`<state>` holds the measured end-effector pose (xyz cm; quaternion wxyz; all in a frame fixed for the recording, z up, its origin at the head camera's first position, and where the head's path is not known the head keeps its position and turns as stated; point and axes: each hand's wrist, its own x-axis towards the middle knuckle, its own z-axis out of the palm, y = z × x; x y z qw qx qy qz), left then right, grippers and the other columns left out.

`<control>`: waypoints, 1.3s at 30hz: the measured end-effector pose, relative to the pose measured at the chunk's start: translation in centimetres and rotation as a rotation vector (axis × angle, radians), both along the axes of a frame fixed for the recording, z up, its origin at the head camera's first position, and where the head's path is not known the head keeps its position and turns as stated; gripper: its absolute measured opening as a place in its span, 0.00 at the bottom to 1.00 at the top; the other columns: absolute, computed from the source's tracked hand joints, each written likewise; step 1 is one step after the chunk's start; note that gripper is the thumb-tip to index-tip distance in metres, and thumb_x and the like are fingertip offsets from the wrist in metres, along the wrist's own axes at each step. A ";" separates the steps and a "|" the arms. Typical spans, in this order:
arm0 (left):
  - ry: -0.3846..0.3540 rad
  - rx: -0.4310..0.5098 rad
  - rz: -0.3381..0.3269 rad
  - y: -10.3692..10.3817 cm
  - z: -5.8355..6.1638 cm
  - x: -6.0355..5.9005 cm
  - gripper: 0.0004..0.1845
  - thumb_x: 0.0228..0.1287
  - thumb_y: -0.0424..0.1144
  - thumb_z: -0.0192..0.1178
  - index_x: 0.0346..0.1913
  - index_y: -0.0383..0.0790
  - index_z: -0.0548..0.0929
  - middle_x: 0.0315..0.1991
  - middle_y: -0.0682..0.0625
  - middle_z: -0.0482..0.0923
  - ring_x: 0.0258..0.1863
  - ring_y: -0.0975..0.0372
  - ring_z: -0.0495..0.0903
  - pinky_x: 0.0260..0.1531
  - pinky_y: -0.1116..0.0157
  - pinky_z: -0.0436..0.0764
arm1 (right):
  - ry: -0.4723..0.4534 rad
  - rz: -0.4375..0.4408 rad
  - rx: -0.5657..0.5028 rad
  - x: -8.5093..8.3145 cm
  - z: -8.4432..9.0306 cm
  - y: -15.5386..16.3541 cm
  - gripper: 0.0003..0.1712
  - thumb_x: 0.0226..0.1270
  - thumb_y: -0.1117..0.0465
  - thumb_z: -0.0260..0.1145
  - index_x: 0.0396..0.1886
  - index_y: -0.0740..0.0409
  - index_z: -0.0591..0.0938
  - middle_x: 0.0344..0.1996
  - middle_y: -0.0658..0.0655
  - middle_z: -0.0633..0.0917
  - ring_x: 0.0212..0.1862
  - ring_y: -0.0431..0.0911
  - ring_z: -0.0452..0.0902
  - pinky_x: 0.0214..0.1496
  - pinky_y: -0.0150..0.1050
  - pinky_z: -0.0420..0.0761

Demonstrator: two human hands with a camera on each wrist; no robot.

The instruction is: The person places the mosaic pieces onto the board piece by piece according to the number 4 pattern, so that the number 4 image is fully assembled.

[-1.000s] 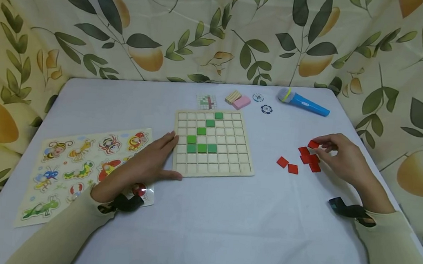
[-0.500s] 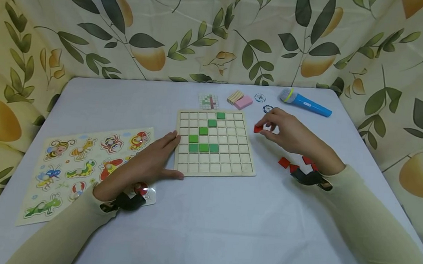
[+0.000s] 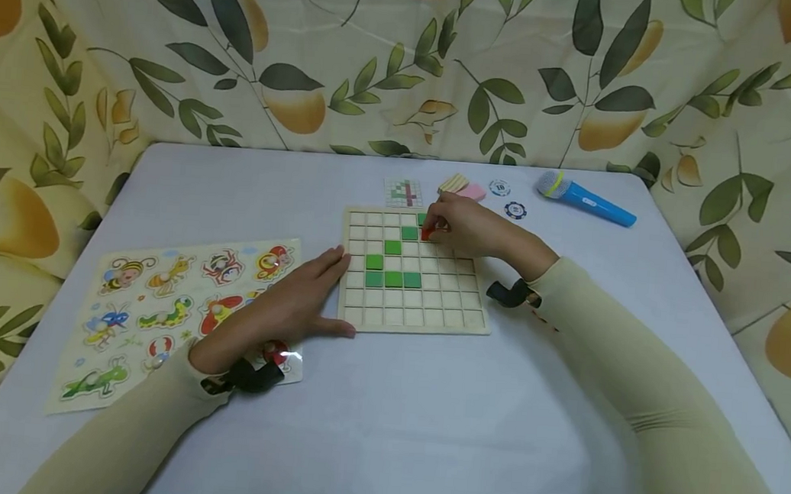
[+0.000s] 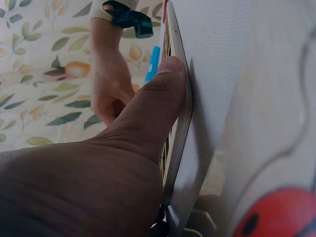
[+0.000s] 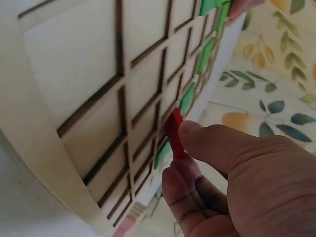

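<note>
right hand is now reaching near board's far edge, pinching red tile, apparently placing; spread left hand is touching left edge.

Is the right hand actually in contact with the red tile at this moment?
Touching. The right wrist view shows it: the right hand pinches the red tile, its thumb tip lying right against the tile, no gap between.

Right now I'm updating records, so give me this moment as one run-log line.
left hand: touches grid board; right hand: pinches red tile at grid board; green tiles: on grid board
</note>
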<state>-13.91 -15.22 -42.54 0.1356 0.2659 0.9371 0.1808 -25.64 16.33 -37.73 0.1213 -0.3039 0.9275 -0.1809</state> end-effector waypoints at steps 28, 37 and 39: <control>0.004 -0.022 0.006 0.5 0.1 0.0 0.67 0.59 0.69 0.73 0.87 0.37 0.49 0.90 0.41 0.41 0.89 0.45 0.47 0.83 0.46 0.64 | 0.247 -0.205 -0.165 7.3 2.1 7.6 0.14 0.79 0.65 0.65 0.59 0.53 0.87 0.55 0.56 0.88 0.54 0.51 0.85 0.57 0.44 0.86; 0.002 -0.027 0.016 0.2 -0.2 0.1 0.67 0.58 0.68 0.75 0.87 0.36 0.48 0.90 0.40 0.40 0.88 0.44 0.47 0.82 0.44 0.65 | 0.448 -0.312 -0.316 14.0 0.8 15.0 0.18 0.71 0.78 0.66 0.54 0.58 0.88 0.48 0.56 0.89 0.50 0.23 0.76 0.54 0.09 0.71; 0.011 -0.020 0.006 0.4 -0.2 0.0 0.67 0.58 0.68 0.75 0.87 0.36 0.49 0.89 0.40 0.40 0.88 0.43 0.47 0.82 0.44 0.66 | 0.446 -0.350 -0.337 15.0 0.2 16.0 0.19 0.70 0.79 0.66 0.54 0.60 0.88 0.48 0.57 0.89 0.51 0.19 0.74 0.55 0.10 0.71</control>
